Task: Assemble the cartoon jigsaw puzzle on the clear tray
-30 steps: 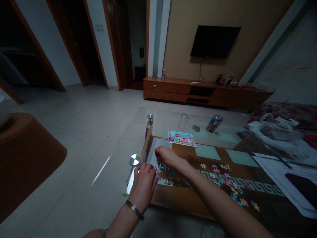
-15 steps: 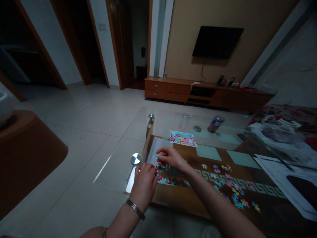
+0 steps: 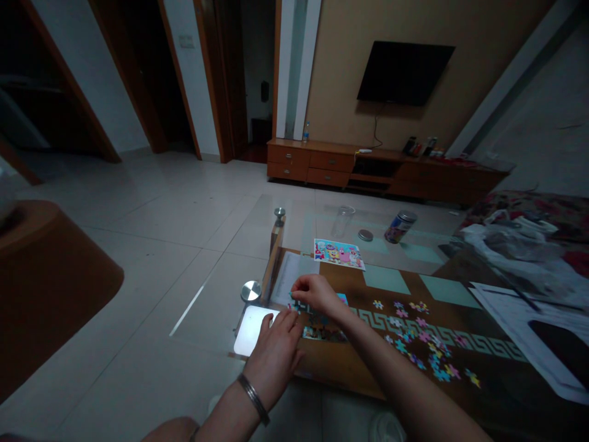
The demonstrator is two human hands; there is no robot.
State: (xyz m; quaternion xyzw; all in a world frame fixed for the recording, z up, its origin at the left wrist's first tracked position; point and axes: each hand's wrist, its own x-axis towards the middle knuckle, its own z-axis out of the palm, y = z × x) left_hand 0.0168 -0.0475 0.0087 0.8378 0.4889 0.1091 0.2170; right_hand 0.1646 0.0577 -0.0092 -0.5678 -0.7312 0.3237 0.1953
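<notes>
A partly built jigsaw puzzle (image 3: 322, 331) lies on the glass table (image 3: 257, 264) near its front left corner. My left hand (image 3: 276, 350), a metal bangle on its wrist, rests flat on the puzzle's left edge with fingers stretched out. My right hand (image 3: 315, 293) is curled over the puzzle's top edge, fingertips pinched on a small puzzle piece. Several loose colourful pieces (image 3: 418, 344) are scattered to the right of my right forearm. A printed cartoon reference picture (image 3: 338, 253) lies farther back on the glass.
A clear plastic jar (image 3: 342, 222), a round lid (image 3: 365, 235) and a tin can (image 3: 399, 226) stand at the table's far end. Papers (image 3: 519, 319) and crumpled bags (image 3: 515, 245) sit to the right. A TV cabinet (image 3: 368, 169) lines the far wall.
My left hand slid down and right, uncovering the bright patch at the table corner and flattening out. My right hand moved slightly nearer, staying over the puzzle's top edge.
</notes>
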